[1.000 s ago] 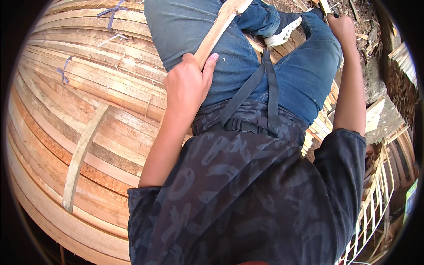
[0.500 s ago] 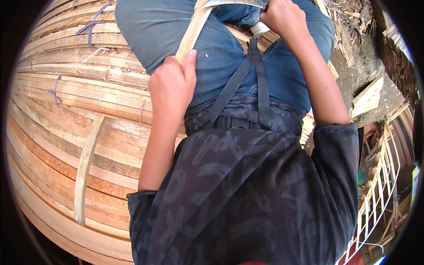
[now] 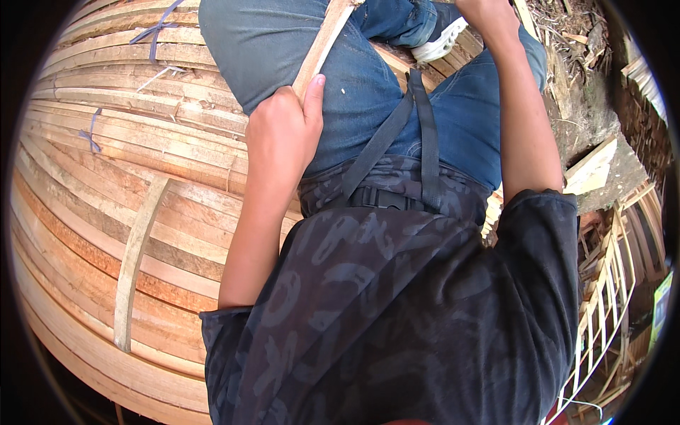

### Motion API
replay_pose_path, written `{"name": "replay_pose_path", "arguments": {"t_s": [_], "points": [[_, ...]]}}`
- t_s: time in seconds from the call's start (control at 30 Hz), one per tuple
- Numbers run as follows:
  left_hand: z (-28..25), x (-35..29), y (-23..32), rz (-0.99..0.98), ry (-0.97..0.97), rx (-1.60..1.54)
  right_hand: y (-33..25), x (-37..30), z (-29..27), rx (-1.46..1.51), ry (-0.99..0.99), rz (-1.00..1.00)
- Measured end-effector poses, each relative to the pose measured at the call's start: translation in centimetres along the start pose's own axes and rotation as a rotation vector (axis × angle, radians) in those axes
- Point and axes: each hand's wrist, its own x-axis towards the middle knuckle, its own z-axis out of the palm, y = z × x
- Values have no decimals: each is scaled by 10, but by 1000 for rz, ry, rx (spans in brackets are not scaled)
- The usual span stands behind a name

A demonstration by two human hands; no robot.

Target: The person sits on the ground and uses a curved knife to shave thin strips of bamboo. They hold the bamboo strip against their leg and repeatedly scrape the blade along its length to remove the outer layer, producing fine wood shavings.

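My left hand [image 3: 282, 126] is closed round the lower end of a pale wooden stick [image 3: 322, 46], thumb laid along it. The stick slants up to the right over my left thigh, and its far end shows a rough, split tip at the upper edge. My right hand [image 3: 490, 18] is above my right knee, partly cut off by the upper edge. It stays curled as when it gripped the knife's dark handle half a second earlier; the knife itself is out of view now.
Bundles of long wooden slats [image 3: 127, 142] fill the left side, some tied with purple strips [image 3: 154, 32]. A short batten [image 3: 134, 262] lies across them. At right are wood scraps [image 3: 593, 166] and a slatted lattice [image 3: 602, 319]. A white-soled shoe [image 3: 439, 42] shows between my legs.
My right hand has moved up and right, away from the stick, taking the curved knife blade out of view. My left hand keeps its grip, shifted slightly up and right in the picture.
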Motion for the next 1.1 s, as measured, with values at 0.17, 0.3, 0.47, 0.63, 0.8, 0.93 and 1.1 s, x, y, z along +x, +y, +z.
{"name": "replay_pose_path", "arguments": {"t_s": [0.17,0.3,0.47,0.63,0.8,0.93,1.1], "points": [[-2,0,-2,-22,-19,6,-32,-76,-22,76,-188,-97],[-3,0,-2,-16,-51,3,-42,-87,-29,22,-207,-153],[0,0,0,-9,-19,16,-42,-68,-32,-59,-133,-177],[-3,-5,8,-14,-1,47,-3,-12,-26,-176,-87,-81],[1,-3,0,-5,0,-19,6,6,-28,-121,24,-107],[-3,-3,3,-40,-10,-10,-19,-41,-54,-72,-119,-200],[-5,2,2,-35,-64,-12,-37,-72,-39,-99,-169,-260]]}}
